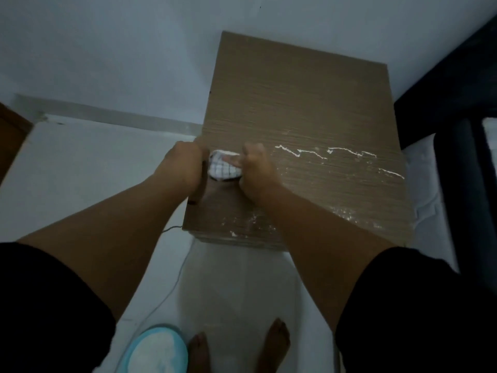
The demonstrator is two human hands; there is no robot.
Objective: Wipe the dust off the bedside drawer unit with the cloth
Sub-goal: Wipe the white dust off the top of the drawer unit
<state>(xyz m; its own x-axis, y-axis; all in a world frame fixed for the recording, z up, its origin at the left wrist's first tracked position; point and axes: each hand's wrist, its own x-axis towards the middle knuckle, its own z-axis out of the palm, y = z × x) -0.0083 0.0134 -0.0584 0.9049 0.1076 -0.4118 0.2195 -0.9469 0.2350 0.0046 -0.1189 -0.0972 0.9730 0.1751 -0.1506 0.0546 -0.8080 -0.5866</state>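
Note:
The brown wood-grain bedside drawer unit (309,109) fills the middle of the head view. White dust (320,154) lies in a wavy line across its top, with more specks near the front edge. A white checked cloth (222,168) is bunched at the top's left edge. My right hand (255,170) grips the cloth and presses it onto the wood. My left hand (185,165) is cupped against the unit's left edge, right beside the cloth; its fingers are hidden.
A blue bowl of white powder (158,351) sits on the floor by my bare feet. A thin white cable (172,286) runs along the floor past the unit's front left corner. A dark bed frame with a white mattress (427,184) stands close on the right.

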